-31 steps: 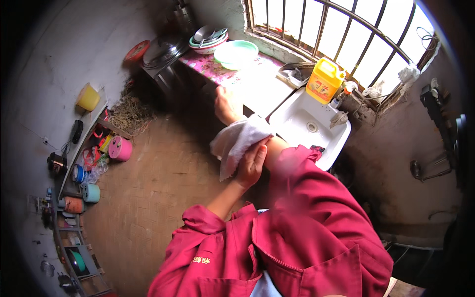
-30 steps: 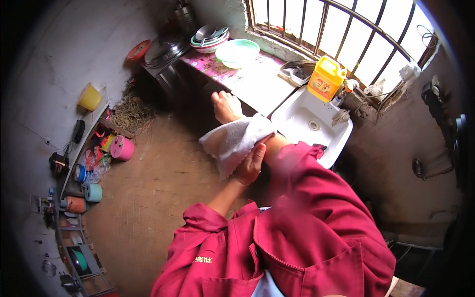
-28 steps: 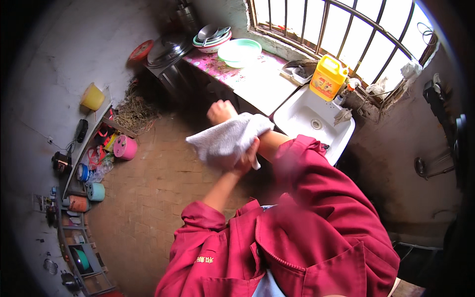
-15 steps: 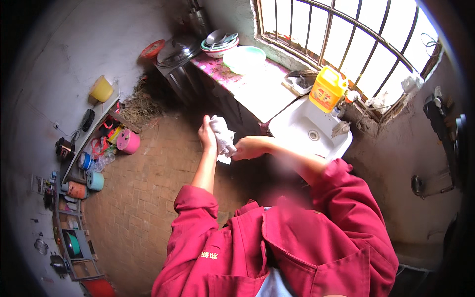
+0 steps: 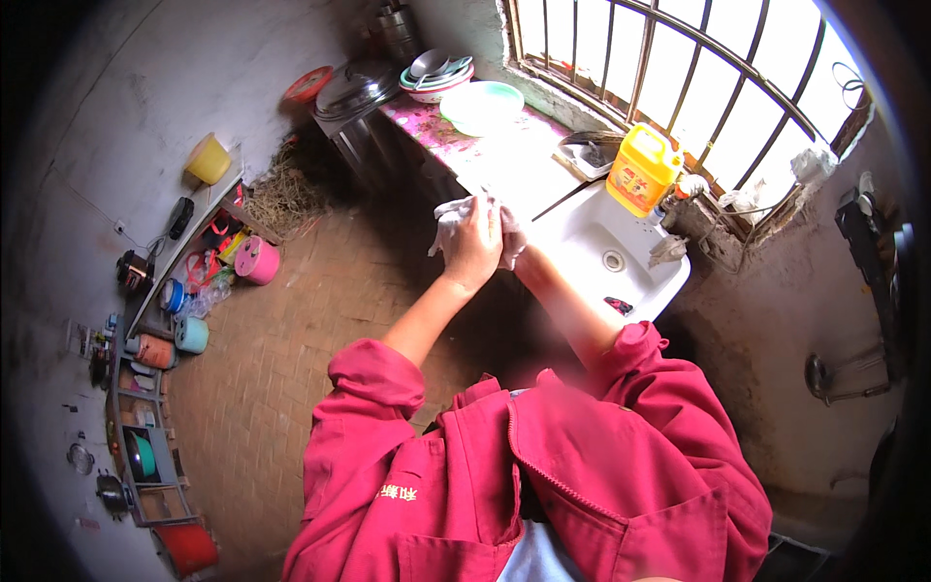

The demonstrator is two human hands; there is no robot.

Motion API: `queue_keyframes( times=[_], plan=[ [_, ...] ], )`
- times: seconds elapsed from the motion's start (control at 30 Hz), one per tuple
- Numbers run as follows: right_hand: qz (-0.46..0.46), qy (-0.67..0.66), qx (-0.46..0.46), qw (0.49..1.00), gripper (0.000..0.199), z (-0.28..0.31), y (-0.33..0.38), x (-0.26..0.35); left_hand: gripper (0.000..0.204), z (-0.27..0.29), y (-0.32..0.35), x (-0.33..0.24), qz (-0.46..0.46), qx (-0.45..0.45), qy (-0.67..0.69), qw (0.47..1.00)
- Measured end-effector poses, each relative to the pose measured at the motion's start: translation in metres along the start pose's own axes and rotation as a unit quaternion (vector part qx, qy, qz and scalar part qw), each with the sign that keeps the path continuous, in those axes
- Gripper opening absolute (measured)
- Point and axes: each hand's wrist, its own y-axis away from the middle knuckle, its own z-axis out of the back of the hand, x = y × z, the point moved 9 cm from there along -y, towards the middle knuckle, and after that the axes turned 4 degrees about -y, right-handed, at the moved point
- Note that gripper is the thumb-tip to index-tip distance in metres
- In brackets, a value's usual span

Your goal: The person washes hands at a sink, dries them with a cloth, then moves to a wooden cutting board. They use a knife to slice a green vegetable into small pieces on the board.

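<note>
Person wearing a red zip-front work jacket (image 5: 543, 485), sleeves (image 5: 378, 373) pushed up past the elbows, small pale emblem showing on the chest, forearms bare, light blue shirt (image 5: 538, 558) showing beneath.

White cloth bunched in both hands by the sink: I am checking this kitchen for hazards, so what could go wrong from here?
The crumpled white cloth is gripped by the left hand right at the counter edge; the right hand is hidden behind it. A loose end might sweep the thin dark utensil lying there into the white rectangular sink. The yellow plastic jug stands at the sink's rim, so a wide swing could tip it in.
</note>
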Motion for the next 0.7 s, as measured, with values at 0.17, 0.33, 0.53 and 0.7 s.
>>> queue_keyframes(
  times=[0.17, 0.33, 0.53, 0.7],
  plan=[
    [-0.181, 0.154, -0.065, 0.969, 0.027, 0.072, 0.006, -0.021, 0.011, 0.041, -0.044, -0.022, -0.137, -0.147, -0.237, 0.951],
    [0.084, 0.210, -0.262, 0.938, 0.039, 0.013, 0.016, -0.039, 0.026, -0.030, -0.029, 0.094, -0.077, 0.009, -0.664, 0.744],
    [0.132, 0.344, -0.221, 0.903, 0.034, 0.047, -0.008, -0.002, 0.036, -0.019, -0.008, 0.064, -0.059, -0.010, -0.315, 0.947],
    [-0.138, 0.159, -0.303, 0.929, 0.066, 0.083, 0.013, -0.005, 0.049, -0.041, 0.038, 0.035, 0.346, 0.252, 0.553, 0.715]
  ],
)
